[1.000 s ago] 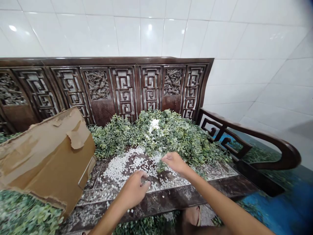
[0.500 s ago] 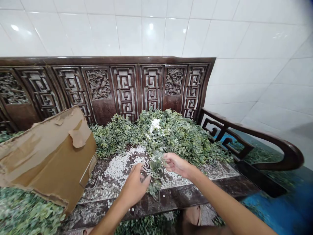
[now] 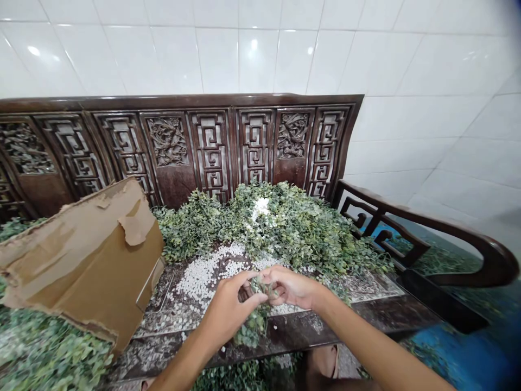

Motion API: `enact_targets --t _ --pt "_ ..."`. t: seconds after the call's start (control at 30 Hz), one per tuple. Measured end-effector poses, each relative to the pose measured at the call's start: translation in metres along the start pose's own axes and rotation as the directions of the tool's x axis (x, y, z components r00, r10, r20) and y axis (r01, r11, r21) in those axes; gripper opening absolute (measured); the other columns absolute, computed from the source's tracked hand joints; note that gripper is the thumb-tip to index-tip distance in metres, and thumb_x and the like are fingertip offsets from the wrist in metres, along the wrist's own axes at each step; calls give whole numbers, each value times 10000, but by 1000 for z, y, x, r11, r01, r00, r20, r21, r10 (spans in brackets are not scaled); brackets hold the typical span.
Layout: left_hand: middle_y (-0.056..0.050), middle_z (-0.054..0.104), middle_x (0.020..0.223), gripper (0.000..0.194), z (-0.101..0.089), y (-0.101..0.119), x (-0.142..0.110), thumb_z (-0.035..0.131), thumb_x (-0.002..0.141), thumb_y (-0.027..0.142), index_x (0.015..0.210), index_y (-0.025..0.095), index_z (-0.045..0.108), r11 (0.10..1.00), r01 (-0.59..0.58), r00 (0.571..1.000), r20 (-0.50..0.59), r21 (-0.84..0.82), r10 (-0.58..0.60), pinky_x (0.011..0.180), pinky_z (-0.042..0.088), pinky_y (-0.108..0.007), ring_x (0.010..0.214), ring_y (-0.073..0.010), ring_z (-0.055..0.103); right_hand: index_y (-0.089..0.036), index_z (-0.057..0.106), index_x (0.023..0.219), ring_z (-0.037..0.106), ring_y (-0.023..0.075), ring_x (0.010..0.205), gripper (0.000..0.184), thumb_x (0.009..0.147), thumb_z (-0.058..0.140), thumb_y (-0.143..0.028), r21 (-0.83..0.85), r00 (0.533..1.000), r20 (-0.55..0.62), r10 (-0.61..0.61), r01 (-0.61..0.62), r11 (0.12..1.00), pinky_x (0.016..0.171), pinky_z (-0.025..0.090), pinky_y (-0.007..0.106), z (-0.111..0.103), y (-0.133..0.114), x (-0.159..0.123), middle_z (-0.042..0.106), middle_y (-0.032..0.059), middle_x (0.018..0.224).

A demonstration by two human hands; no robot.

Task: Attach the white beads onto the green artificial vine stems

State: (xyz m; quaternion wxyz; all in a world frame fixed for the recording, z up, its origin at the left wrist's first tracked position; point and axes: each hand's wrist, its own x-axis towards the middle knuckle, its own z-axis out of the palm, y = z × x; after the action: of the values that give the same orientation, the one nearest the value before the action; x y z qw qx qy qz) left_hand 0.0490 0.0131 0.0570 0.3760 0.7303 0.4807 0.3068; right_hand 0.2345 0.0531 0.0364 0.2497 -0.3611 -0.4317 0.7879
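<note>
Between my two hands, over the front of the bench seat, hangs a sprig of artificial leaves [image 3: 253, 327]. My left hand [image 3: 234, 304] curls its thumb and fingers round the upper part of the sprig. My right hand [image 3: 290, 287] pinches the same sprig from the other side, fingertips close to the left ones. The exact grip point is partly hidden by the fingers. Small white discs [image 3: 199, 279] lie scattered on the seat just beyond my hands. Behind them a big heap of green artificial foliage [image 3: 317, 228] rests against the backrest, with a white clump [image 3: 260, 208] of pieces on it.
A torn cardboard box piece [image 3: 93, 260] leans at left, a bent wire [image 3: 148, 282] beside it. More foliage [image 3: 61, 342] lies front left. The carved bench [image 3: 175, 184] has an armrest [image 3: 464, 239] at right, with a black flat object [image 3: 442, 301] near it. Blue material lies below.
My left hand has come up and right onto the sprig, and its fingers have closed. The right hand has lowered slightly, bringing both hands together. The view has shifted a little.
</note>
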Motion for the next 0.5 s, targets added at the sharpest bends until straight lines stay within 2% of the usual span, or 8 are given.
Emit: enact_targets --t 0.1,0.2,0.27,0.37,0.43,0.5 --pt "11 663 708 331 1 -4 -2 570 832 351 1127 233 660 1000 -19 1000 -6 19 19 609 431 -252 621 -165 567 -182 485 673 183 40 434 290 738 714 -347 40 999 -25 -25 26 999 441 135 192 6 -1 0 291 -111 516" --pt "-3 628 719 225 2 -8 -3 508 865 367 930 210 656 993 -32 995 -93 115 43 583 395 -248 626 -167 546 -160 493 674 194 28 434 342 776 715 -401 145 997 -70 -16 26 989 428 127 176 11 -2 3 314 -102 538" --pt "-1 595 712 195 1 -11 -2 478 876 358 842 205 594 986 7 990 -138 166 16 576 370 -250 617 -167 528 -141 539 719 239 28 434 262 798 688 -341 216 988 -151 2 31 976 413 138 167 13 -2 6 364 -82 557" --pt "45 511 612 184 -1 -14 0 431 896 349 957 209 533 985 99 985 -153 139 -78 548 330 -246 540 -158 474 -120 591 796 361 38 469 81 765 649 -168 254 973 -229 -5 65 965 415 203 158 14 -2 9 479 -34 616" --pt "71 456 572 218 -3 -14 0 439 897 387 1014 219 513 986 128 985 -132 108 -114 535 306 -242 516 -153 440 -109 613 837 408 45 492 104 741 650 -124 252 972 -233 -22 82 964 424 221 160 13 -1 9 536 -2 651" --pt "65 467 608 238 -4 -12 -1 465 889 443 970 227 518 991 115 989 -105 63 -108 563 320 -238 569 -152 458 -105 620 848 383 40 474 143 742 691 -171 232 975 -216 -50 101 968 415 185 166 13 0 7 545 1 644"
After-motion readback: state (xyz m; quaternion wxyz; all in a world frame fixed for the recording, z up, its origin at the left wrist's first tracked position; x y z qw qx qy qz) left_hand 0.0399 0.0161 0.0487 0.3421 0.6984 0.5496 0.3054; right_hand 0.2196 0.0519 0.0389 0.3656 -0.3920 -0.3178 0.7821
